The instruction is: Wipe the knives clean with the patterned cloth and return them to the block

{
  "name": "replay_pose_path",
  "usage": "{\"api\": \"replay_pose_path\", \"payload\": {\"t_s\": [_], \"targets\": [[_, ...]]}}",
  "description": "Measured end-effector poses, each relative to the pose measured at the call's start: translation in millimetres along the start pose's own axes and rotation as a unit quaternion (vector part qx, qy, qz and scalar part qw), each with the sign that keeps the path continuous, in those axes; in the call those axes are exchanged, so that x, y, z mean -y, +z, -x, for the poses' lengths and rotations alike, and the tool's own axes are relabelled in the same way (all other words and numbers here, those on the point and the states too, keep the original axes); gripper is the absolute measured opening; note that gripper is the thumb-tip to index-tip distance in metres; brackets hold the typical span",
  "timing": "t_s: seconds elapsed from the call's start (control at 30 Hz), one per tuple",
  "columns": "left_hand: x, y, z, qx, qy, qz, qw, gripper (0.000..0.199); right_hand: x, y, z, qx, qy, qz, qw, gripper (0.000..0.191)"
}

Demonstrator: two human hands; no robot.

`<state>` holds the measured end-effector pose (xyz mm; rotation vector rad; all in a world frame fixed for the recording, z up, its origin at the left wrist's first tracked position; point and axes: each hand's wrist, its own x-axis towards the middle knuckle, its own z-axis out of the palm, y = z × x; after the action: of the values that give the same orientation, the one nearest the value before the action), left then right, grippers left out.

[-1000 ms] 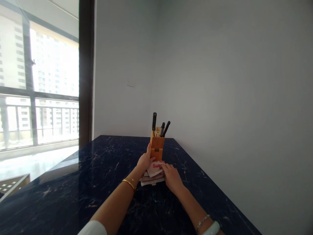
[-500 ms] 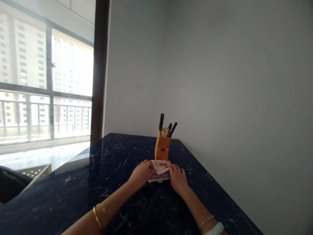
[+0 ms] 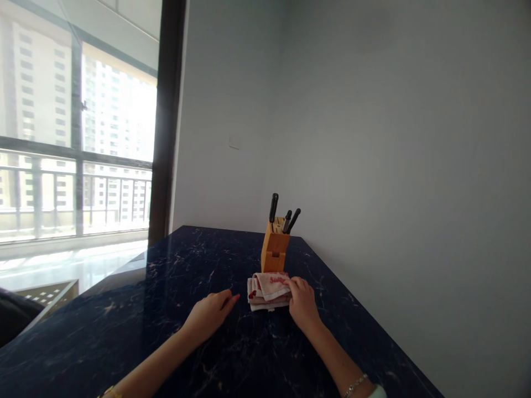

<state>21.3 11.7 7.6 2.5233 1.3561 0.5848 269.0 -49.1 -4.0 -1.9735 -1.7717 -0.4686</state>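
Observation:
A folded white cloth with red lettering (image 3: 269,293) lies on the dark blue marbled table, just in front of a wooden knife block. My right hand (image 3: 302,301) is at the cloth's right side, fingers bent over its edge and closed on it. Off to the left of the cloth, apart from it, is my left hand (image 3: 211,314); it touches no object that I can see, and its thumb and index finger are a little apart. The knife block (image 3: 275,249) stands upright and holds black-handled knives (image 3: 274,208).
The table (image 3: 199,260) narrows toward the far wall (image 3: 224,182). Along its right edge runs a grey wall (image 3: 394,193). At the left are a large window (image 3: 116,110) and, low down, a perforated panel beside a dark object (image 3: 19,315).
My left hand has let go of the cloth and moved left and toward me, so the cloth's left side now shows. My right hand stays at the cloth. The view has shifted slightly.

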Motion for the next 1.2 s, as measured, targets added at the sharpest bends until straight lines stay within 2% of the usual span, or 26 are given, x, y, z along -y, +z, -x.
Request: {"api": "replay_pose_path", "payload": {"t_s": [0.2, 0.33, 0.4, 0.57, 0.73, 0.83, 0.93, 1.03, 1.17, 1.2], "targets": [[-5.0, 3.2, 6.5, 0.040, 0.009, -0.043, 0.998, 0.044, 13.5, -6.8, 0.1, -0.016, 0.000, 0.008, 1.000, 0.045], [-4.6, 11.7, 9.9, 0.060, 0.042, -0.061, 0.995, 0.051, 28.9, -11.2, -0.4, -0.040, -0.057, -0.010, 0.998, 0.042], [-3.5, 14.4, 10.6, 0.055, 0.058, -0.070, 0.994, 0.053, 34.8, -7.9, -5.5, -0.053, -0.058, -0.022, 0.997, 0.042], [-4.1, 14.1, 12.3, 0.056, 0.073, -0.074, 0.993, 0.053, 35.2, 15.5, -41.1, -0.114, 0.115, -0.106, 0.981, 0.058], [-5.1, 12.8, 14.7, 0.055, 0.073, -0.068, 0.993, 0.052, 37.1, 31.9, -83.5, -0.163, 0.181, -0.142, 0.959, 0.074], [-3.9, 12.8, 15.0, 0.053, 0.085, -0.069, 0.993, 0.051, 47.8, 31.8, -94.5, -0.201, 0.208, -0.160, 0.944, 0.077], [-2.4, 13.4, 14.2, 0.053, 0.096, -0.072, 0.991, 0.050, 59.8, 23.6, -91.9, -0.252, 0.229, -0.167, 0.925, 0.071], [-1.2, 14.6, 13.5, 0.047, 0.110, -0.073, 0.990, 0.049, 67.6, 4.8, -84.2, -0.302, 0.222, -0.165, 0.912, 0.064], [-1.1, 15.2, 14.2, 0.041, 0.116, -0.071, 0.990, 0.051, 73.2, -37.9, -90.1, -0.396, 0.118, -0.170, 0.895, 0.066], [-1.4, 14.9, 14.5, 0.040, 0.114, -0.071, 0.990, 0.053, 74.7, -50.4, -96.6, -0.400, 0.104, -0.167, 0.895, 0.066]]}}
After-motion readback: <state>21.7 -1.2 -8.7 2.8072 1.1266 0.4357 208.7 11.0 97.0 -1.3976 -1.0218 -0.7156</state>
